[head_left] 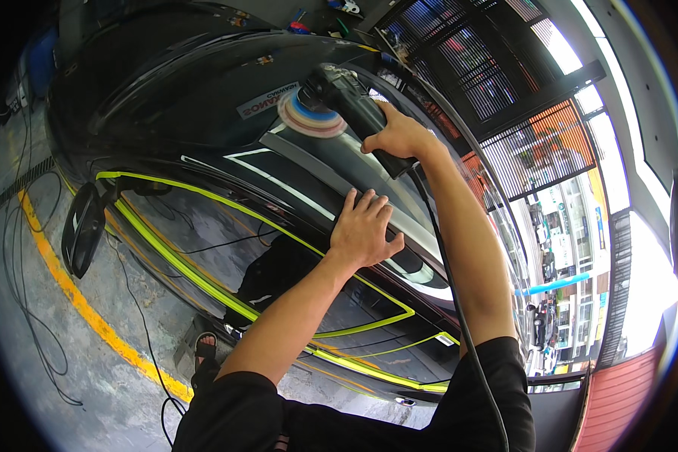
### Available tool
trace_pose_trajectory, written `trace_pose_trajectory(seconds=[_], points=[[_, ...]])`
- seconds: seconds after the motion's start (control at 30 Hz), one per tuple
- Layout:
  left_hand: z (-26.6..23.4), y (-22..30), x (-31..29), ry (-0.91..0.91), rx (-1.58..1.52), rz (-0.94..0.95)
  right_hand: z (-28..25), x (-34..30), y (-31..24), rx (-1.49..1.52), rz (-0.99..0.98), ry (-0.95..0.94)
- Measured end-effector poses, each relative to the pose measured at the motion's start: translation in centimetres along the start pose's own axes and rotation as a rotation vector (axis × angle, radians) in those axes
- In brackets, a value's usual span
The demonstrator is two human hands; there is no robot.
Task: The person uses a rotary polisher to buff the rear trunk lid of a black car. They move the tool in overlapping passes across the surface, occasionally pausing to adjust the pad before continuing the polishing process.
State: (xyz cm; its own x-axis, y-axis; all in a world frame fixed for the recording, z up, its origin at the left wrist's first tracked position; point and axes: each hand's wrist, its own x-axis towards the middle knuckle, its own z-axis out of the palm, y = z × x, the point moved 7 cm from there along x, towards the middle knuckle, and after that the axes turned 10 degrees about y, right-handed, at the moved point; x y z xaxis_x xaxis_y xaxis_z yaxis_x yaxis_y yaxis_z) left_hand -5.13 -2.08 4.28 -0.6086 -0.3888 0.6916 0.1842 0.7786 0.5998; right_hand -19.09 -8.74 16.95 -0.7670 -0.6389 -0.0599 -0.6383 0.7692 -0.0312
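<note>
Head: polisher (pixel 351 111) in right hand (pixel 404 137)

Reversed lettering mirrored in black bodywork

A rectangular sign (pixel 267 103) is seen as a turned-round reflection in the glossy surface of the black car (pixel 203 132); bold red capitals and smaller dark capitals are set on a pale grey ground. Green-and-white marks are carried by the roadside frontage (pixel 557 215) in the background, too small to be read.
</note>
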Motion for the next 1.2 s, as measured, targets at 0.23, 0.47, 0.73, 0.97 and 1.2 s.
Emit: trace_pose_trajectory(seconds=[0.23,0.47,0.73,0.97,1.2], points=[[-0.5,-0.4,0.1,0.003,-0.01,0.001,-0.5,-1.0,0.7,-0.016,0.046,0.003],[-0.4,-0.8,-0.2,-0.001,-0.011,0.001,-0.3,-1.7,1.1,-0.015,0.048,0.01],[-0.7,-1.0,-0.2,0.007,-0.019,0.005,-0.4,-2.3,1.7,0.01,0.051,0.006],[-1.0,-1.1,-0.1,0.041,-0.026,0.018,-0.6,-2.9,1.9,0.028,0.057,-0.002],[-1.0,-1.1,-0.2,0.056,-0.006,0.023,-0.3,-3.3,2.8,0.028,0.062,0.006]])
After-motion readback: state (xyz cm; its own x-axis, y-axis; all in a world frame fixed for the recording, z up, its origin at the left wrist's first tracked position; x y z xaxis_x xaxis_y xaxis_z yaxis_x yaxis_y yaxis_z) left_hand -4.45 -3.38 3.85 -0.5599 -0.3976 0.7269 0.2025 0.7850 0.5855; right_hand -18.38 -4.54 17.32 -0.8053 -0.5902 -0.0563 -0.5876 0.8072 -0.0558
